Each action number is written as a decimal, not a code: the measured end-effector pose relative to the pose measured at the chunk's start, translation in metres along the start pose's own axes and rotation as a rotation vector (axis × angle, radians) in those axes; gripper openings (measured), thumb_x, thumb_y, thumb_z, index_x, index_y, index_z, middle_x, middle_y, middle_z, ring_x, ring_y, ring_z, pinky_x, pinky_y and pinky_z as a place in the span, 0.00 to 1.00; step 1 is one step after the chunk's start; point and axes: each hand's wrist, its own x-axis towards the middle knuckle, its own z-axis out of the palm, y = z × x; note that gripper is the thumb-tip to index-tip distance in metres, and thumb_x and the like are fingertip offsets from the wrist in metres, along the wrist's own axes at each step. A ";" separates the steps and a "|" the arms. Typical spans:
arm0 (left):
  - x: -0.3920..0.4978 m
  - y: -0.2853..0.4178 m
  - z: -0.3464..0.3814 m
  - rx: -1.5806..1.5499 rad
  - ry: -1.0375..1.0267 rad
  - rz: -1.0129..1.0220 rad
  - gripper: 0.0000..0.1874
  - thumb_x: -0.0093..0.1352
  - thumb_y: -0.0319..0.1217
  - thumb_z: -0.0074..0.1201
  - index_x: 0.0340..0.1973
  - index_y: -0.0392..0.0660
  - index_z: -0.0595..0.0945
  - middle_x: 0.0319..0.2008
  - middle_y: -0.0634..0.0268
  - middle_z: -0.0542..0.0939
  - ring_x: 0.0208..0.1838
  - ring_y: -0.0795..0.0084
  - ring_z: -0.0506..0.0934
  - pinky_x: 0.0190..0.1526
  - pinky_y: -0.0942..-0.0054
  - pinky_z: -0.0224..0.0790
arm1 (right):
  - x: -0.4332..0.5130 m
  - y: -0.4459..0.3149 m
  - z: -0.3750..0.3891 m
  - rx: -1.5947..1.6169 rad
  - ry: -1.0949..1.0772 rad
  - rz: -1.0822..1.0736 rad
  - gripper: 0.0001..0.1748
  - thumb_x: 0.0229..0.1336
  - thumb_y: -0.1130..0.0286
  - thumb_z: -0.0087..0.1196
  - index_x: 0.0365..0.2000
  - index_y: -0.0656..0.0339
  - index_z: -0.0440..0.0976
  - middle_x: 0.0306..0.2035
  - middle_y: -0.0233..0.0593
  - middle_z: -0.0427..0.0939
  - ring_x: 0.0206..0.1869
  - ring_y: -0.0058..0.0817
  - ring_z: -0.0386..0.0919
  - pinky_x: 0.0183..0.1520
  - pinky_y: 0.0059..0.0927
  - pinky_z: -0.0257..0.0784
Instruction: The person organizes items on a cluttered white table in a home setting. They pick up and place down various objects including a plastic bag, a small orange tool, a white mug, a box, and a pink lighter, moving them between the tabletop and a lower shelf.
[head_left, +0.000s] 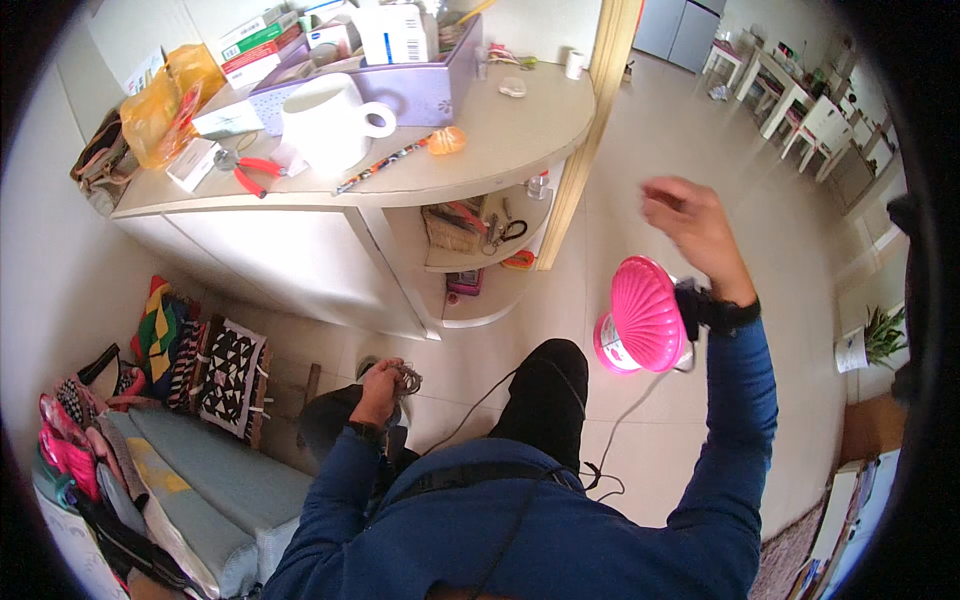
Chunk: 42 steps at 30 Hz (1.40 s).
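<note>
My left hand (381, 394) is low, near my left knee, closed around a small coil of grey-brown cord or wire (407, 379). My right hand (686, 217) is raised on the right, blurred, with its fingers loosely curled. Nothing is clearly visible in it, and the blur hides whether the fingertips meet. Just below that hand stands a pink ribbed, round-headed electric appliance (646, 315) on the floor, partly behind my wrist. Its grey cord (626, 420) trails towards me. A dark cable (472, 409) crosses my right thigh.
Ahead is a rounded cabinet top (480, 169) with red-handled pliers (247, 169), a white mug (326, 124), a patterned pencil (382, 163), a peeled mandarin (447, 140) and a purple box (412, 94). Open shelves (480, 259) hold small items. A grey-blue cushioned seat (202, 480) lies left.
</note>
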 end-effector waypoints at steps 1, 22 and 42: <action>-0.006 0.014 0.014 -0.002 0.005 -0.009 0.21 0.56 0.17 0.44 0.46 0.36 0.77 0.35 0.59 0.78 0.32 0.65 0.76 0.32 0.70 0.72 | 0.021 -0.026 0.021 -0.067 -0.052 -0.041 0.18 0.57 0.68 0.61 0.46 0.67 0.77 0.36 0.40 0.79 0.35 0.22 0.77 0.37 0.25 0.73; -0.126 0.299 0.272 -0.011 -0.491 0.692 0.20 0.60 0.14 0.41 0.46 0.36 0.79 0.31 0.65 0.79 0.25 0.81 0.70 0.27 0.84 0.61 | 0.056 -0.092 0.131 1.084 0.070 0.124 0.17 0.65 0.69 0.54 0.50 0.69 0.72 0.35 0.36 0.80 0.31 0.19 0.77 0.33 0.19 0.72; -0.091 0.244 0.401 0.298 -0.780 0.608 0.19 0.59 0.17 0.44 0.45 0.36 0.80 0.26 0.66 0.75 0.25 0.78 0.70 0.28 0.80 0.62 | -0.140 0.030 0.055 1.322 0.514 0.147 0.15 0.69 0.69 0.48 0.51 0.66 0.72 0.40 0.38 0.80 0.35 0.25 0.80 0.36 0.25 0.74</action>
